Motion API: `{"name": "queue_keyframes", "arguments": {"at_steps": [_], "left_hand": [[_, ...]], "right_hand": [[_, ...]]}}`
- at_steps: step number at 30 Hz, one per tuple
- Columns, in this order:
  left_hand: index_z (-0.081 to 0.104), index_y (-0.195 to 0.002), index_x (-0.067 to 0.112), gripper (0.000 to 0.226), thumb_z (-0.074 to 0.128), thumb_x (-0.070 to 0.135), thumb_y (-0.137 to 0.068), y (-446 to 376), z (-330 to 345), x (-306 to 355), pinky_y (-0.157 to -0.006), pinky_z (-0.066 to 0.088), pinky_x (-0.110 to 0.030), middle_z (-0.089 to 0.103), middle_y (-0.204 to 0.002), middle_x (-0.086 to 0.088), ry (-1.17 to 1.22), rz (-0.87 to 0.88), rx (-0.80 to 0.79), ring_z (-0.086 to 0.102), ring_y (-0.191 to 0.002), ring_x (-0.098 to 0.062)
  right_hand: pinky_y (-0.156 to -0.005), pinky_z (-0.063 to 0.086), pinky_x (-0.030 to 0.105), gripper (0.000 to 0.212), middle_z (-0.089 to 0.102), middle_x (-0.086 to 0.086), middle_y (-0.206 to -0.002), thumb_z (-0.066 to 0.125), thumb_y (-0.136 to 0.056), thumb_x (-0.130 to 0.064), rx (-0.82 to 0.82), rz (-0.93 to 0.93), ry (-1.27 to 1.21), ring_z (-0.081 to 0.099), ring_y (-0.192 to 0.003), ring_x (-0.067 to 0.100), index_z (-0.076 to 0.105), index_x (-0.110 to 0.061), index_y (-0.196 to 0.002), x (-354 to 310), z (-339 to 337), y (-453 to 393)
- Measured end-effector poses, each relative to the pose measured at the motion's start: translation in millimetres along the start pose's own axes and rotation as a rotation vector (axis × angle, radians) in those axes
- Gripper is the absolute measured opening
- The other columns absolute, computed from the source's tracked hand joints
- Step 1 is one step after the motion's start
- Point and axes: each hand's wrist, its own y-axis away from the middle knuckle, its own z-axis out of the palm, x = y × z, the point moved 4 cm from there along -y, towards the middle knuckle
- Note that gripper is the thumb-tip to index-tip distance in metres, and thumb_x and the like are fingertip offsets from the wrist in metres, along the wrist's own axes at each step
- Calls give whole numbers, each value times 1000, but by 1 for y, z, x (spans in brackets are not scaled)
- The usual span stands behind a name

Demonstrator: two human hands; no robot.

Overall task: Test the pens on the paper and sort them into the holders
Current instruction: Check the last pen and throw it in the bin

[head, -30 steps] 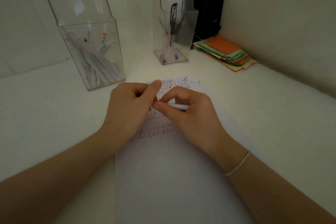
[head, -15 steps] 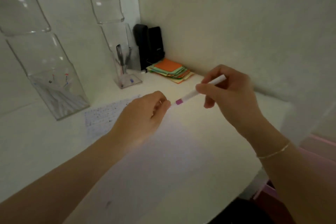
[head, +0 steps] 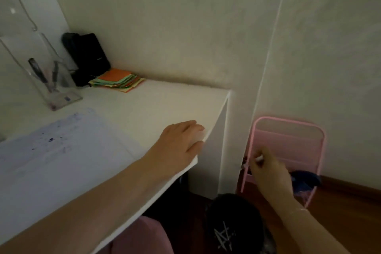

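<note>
My right hand (head: 268, 170) is lowered beside the desk and grips a white pen (head: 259, 158), whose end sticks out above the fingers. It hangs in front of a pink wire rack (head: 288, 144) standing on the floor against the wall. Fingers fairly straight, my left hand (head: 179, 144) rests flat on the right front corner of the white desk (head: 165, 101). The test paper (head: 51, 150), with blue ink marks, lies at the left. A clear holder (head: 55, 86) with a few dark pens stands at the back left.
A stack of coloured notes (head: 117, 80) and a black device (head: 86, 55) sit in the back corner by the wall. A dark blue item (head: 305, 181) lies in the rack. A black object (head: 233, 222) with white print is below the desk edge.
My right hand has carried the pen off the desk, down and right to the pink rack. My left hand let go of the pen's end and settled on the desk corner. The view swung right.
</note>
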Motion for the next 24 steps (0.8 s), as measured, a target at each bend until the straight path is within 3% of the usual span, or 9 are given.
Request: {"name": "queue_keyframes", "arguments": {"at_steps": [3,6,11,15,19,24], "left_hand": [[50,-129,20,50,36,43,-87,2,7,-4,-109,25,-29,45,-141,0,48,-35,9,38,-131,-15],[53,-127,18,51,36,45,-87,3,8,-2,-105,26,-26,48,-138,0,40,-32,20,41,-127,-15],[53,-127,19,45,41,38,-88,5,9,-2,-107,27,-27,48,-138,0,41,-40,22,41,-128,-14],[53,-127,20,50,36,46,-88,6,10,-2,-108,31,-32,49,-137,0,39,-39,44,42,-127,-15],[53,-127,21,57,29,50,-85,6,9,-1,-105,28,-26,49,-137,2,23,-29,39,42,-126,-14],[51,-128,24,60,23,52,-83,7,10,0,-103,24,-23,48,-137,4,-5,-30,37,41,-126,-12]], "right_hand": [[-66,41,32,7,63,10,-94,44,-95,-16,-297,142,256,60,-82,28,48,-15,-100,43,38,10],[-76,47,38,26,61,16,-115,42,-91,-12,-462,207,374,61,-102,34,49,-15,-116,75,67,13],[-84,49,41,35,59,12,-122,47,-87,-11,-571,238,412,59,-109,32,53,-17,-121,96,91,-1],[-86,50,40,38,59,12,-123,46,-87,-10,-631,241,460,59,-109,31,53,-16,-124,106,96,-11],[-84,47,38,34,57,12,-124,45,-90,-13,-675,187,599,59,-110,31,53,-13,-123,80,74,-19],[-90,51,41,34,61,15,-120,46,-86,-4,-779,115,686,63,-104,32,52,-6,-120,-5,25,-38]]}}
